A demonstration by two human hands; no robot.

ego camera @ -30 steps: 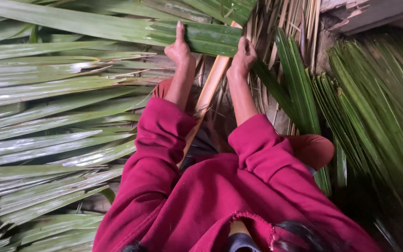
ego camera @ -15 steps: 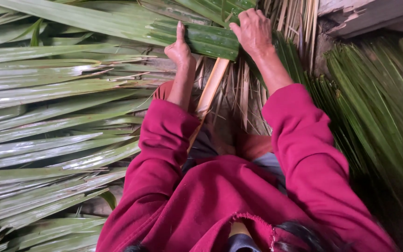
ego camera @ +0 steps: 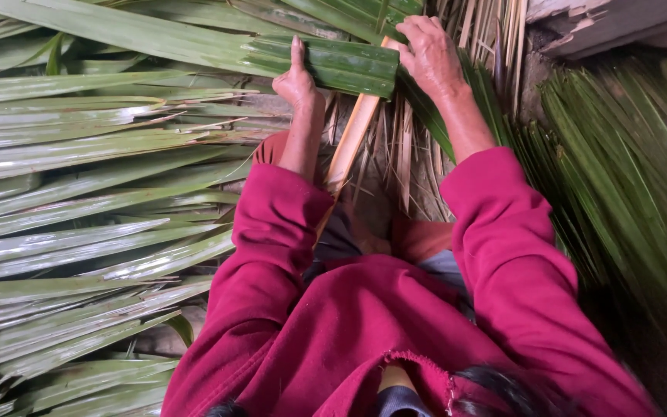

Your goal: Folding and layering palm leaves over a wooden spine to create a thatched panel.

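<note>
My left hand (ego camera: 297, 80) presses on the folded end of a broad green palm leaf (ego camera: 326, 63), thumb pointing up along it. Just to the right, my right hand (ego camera: 429, 54) grips the leaf's folded edge, next to more green leaves behind it. Beneath the fold a pale wooden stick (ego camera: 351, 140) runs down toward my lap. Both arms wear dark red sleeves.
Long flat green leaves (ego camera: 79, 193) lie in rows across the left. A bundle of thin green leaf strips (ego camera: 619, 177) lies on the right. Dry straw-coloured stalks (ego camera: 403, 147) sit under the stick. A pale board (ego camera: 604, 23) is at the top right.
My right hand has lifted from beside the stick and moved up and to the right onto the folded edge of the leaf. My left hand has stayed pressed in place.
</note>
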